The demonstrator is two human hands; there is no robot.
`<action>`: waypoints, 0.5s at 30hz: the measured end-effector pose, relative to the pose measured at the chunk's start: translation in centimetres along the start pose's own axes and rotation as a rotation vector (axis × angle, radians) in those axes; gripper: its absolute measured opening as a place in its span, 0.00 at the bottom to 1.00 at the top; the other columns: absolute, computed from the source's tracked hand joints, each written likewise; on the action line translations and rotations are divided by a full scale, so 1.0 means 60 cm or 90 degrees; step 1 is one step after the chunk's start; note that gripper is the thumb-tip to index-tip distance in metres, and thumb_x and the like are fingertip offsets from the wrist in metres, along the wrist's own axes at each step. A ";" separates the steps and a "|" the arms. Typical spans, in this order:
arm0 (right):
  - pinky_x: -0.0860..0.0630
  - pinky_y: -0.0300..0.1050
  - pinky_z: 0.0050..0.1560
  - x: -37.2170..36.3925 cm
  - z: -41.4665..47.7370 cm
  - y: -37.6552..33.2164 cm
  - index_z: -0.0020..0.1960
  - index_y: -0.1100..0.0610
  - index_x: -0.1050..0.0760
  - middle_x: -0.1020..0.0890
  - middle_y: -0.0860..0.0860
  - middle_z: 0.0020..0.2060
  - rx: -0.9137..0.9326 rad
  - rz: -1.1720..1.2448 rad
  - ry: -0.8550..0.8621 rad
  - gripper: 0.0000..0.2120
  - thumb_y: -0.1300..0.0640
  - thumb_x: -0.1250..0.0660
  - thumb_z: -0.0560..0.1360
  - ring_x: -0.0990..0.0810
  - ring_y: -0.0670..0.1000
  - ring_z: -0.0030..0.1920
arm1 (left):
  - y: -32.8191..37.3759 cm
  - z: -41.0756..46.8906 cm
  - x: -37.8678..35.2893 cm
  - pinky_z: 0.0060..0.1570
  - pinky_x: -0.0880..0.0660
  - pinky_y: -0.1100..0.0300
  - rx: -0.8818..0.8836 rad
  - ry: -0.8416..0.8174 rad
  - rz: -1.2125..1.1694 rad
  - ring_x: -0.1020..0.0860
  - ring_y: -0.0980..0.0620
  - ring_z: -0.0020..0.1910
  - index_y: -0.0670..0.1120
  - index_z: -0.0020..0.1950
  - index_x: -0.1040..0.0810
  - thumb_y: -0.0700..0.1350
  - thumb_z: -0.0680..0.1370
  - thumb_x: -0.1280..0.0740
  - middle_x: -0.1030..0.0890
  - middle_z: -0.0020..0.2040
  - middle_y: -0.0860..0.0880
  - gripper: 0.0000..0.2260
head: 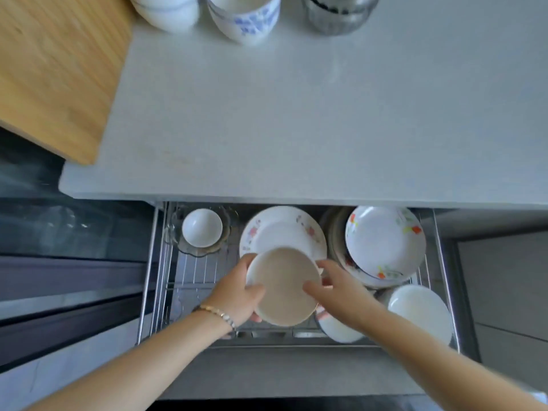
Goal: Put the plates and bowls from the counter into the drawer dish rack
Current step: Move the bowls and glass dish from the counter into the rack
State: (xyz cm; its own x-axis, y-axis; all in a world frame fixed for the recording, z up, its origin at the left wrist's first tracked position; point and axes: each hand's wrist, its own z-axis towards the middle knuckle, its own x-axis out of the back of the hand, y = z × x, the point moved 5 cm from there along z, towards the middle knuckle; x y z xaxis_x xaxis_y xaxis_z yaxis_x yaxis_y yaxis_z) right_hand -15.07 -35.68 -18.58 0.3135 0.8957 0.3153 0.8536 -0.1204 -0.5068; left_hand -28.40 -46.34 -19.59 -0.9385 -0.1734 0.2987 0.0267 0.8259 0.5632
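A beige plate (284, 287) hangs over the middle of the open drawer dish rack (154, 262). My left hand (237, 295) grips its left rim and my right hand (335, 284) holds its right rim. Behind it in the rack stands a flowered plate (281, 229). To the right lie stacked flowered plates (385, 241) and a white plate (421, 310). A small white bowl (202, 228) sits on a glass dish at the rack's back left. On the counter's far edge stand white bowls (166, 10) and a blue-patterned bowl stack (243, 17).
A wooden cutting board (56, 69) covers the counter's left corner. A ribbed glass bowl (338, 13) stands at the counter's back. A striped bowl (335, 327) sits low in the rack under my right wrist. A dark appliance front lies left of the drawer.
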 end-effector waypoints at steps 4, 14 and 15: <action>0.24 0.43 0.40 -0.072 0.055 0.112 0.60 0.59 0.25 0.20 0.53 0.48 -0.086 -0.044 -0.024 0.16 0.60 0.42 0.75 0.22 0.55 0.46 | -0.095 0.039 -0.082 0.30 0.20 0.60 0.083 -0.027 0.060 0.24 0.47 0.45 0.53 0.68 0.34 0.36 0.76 0.42 0.25 0.54 0.47 0.23; 0.29 0.49 0.63 -0.181 0.168 0.226 0.75 0.54 0.44 0.26 0.58 0.65 -0.223 -0.049 -0.040 0.27 0.66 0.46 0.77 0.27 0.59 0.65 | -0.236 0.162 -0.188 0.50 0.25 0.53 0.210 -0.056 0.177 0.24 0.44 0.50 0.49 0.71 0.41 0.34 0.76 0.44 0.25 0.62 0.41 0.24; 0.29 0.49 0.63 -0.182 0.176 0.230 0.75 0.53 0.44 0.26 0.58 0.65 -0.226 -0.036 -0.030 0.29 0.66 0.46 0.76 0.27 0.59 0.66 | -0.241 0.172 -0.190 0.51 0.24 0.53 0.203 -0.051 0.175 0.25 0.44 0.49 0.49 0.71 0.41 0.34 0.76 0.45 0.25 0.62 0.40 0.25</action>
State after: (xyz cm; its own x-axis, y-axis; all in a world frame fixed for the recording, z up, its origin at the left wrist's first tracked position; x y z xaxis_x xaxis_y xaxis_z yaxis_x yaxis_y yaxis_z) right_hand -11.13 -42.64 -37.47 0.2499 0.9227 0.2934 0.9627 -0.2043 -0.1776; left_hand -21.62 -50.78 -39.11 -0.9353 0.1084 0.3370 0.1836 0.9624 0.2002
